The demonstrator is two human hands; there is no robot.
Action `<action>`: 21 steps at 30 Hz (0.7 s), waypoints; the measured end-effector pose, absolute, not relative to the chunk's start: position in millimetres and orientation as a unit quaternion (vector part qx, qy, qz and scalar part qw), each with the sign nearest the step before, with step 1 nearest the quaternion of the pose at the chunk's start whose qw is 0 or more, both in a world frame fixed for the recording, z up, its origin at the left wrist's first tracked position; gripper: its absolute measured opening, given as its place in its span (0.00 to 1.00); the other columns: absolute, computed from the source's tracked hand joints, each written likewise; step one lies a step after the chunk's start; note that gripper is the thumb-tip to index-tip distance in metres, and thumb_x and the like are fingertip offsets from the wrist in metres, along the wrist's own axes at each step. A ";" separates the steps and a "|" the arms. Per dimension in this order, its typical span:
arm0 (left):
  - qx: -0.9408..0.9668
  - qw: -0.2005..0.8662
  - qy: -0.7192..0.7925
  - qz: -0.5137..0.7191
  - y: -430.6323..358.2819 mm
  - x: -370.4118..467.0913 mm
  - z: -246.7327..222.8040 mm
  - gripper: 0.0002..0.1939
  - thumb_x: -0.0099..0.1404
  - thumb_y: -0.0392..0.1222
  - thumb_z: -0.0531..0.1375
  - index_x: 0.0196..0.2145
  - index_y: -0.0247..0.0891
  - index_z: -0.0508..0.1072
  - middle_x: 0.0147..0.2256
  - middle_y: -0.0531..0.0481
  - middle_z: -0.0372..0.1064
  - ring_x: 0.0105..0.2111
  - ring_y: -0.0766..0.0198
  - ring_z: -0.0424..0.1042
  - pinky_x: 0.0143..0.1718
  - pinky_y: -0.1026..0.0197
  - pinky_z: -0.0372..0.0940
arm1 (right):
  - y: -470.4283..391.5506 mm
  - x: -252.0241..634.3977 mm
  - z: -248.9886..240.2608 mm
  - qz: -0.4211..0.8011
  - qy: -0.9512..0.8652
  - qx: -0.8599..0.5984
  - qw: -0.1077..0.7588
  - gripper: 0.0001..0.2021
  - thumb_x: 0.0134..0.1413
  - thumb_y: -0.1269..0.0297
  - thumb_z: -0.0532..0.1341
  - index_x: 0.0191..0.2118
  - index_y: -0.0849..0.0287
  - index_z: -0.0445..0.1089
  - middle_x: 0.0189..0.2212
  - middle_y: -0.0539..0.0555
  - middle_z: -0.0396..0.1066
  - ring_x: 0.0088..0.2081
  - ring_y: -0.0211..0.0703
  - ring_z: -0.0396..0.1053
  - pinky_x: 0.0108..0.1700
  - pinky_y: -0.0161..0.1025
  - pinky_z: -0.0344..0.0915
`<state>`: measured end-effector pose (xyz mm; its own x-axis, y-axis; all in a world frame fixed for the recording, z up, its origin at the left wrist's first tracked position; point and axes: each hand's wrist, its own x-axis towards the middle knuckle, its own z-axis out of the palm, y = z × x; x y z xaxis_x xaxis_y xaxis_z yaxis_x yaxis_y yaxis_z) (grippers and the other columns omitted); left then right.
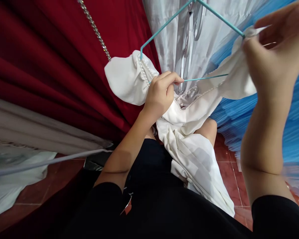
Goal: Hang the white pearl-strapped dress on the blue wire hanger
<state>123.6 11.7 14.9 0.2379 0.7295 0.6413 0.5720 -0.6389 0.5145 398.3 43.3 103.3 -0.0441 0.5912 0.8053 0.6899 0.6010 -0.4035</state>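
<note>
A white dress [194, 149] with pearl-beaded neckline trim and puffed sleeves hangs on a thin turquoise hanger [164, 26] and drapes down over my lap. My left hand [161, 91] is closed around the hanger's lower bar, beside the pearl trim of the left sleeve [127, 79]. At the hanger's right shoulder, my right hand [276, 46] pinches the white fabric of the other sleeve [241, 79] between thumb and fingers. Part of the bar is hidden behind my left fingers.
Red fabric [64, 66] hangs on the left, with a beaded chain [96, 30] in front of it. White garments [161, 49] hang behind the hanger, and pleated blue tulle [296, 126] fills the right. A pale strap [52, 161] crosses at lower left above red floor tiles [32, 189].
</note>
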 end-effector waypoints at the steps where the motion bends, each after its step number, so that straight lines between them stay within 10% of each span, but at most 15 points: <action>1: 0.781 0.078 0.422 0.453 12.0 122.8 13.9 0.17 0.75 0.30 0.49 0.44 0.47 0.75 0.42 0.48 0.74 0.47 0.57 0.76 0.54 0.50 0.69 | 36.3 383.4 101.9 -0.047 -0.733 -0.426 0.529 0.13 0.53 0.73 0.63 0.45 0.63 0.75 0.36 0.54 0.69 0.37 0.42 0.70 0.39 0.41 0.66; 5: 0.779 0.038 0.439 0.447 7.6 120.9 12.8 0.14 0.77 0.34 0.49 0.46 0.46 0.74 0.45 0.47 0.75 0.53 0.53 0.75 0.61 0.45 0.66 | 16.6 345.4 72.1 -0.088 -0.781 -0.365 0.498 0.14 0.58 0.62 0.66 0.49 0.57 0.75 0.47 0.58 0.71 0.48 0.48 0.71 0.48 0.45 0.72; 13: 0.670 -0.029 0.487 0.559 -4.9 103.6 15.6 0.19 0.74 0.37 0.58 0.59 0.54 0.70 0.61 0.47 0.68 0.67 0.49 0.61 0.69 0.37 0.61 | 22.0 335.8 -4.8 -0.130 -0.782 -0.395 0.464 0.12 0.68 0.56 0.56 0.50 0.51 0.73 0.35 0.51 0.73 0.41 0.46 0.69 0.51 0.51 0.63; 21: 0.662 -0.173 0.290 0.669 45.5 14.5 59.3 0.02 0.75 0.37 0.61 0.44 0.37 0.73 0.40 0.52 0.74 0.43 0.63 0.79 0.49 0.58 0.79 | 20.3 327.8 -5.4 -0.100 -0.779 -0.356 0.506 0.11 0.68 0.63 0.55 0.49 0.48 0.74 0.38 0.51 0.74 0.42 0.46 0.70 0.50 0.51 0.62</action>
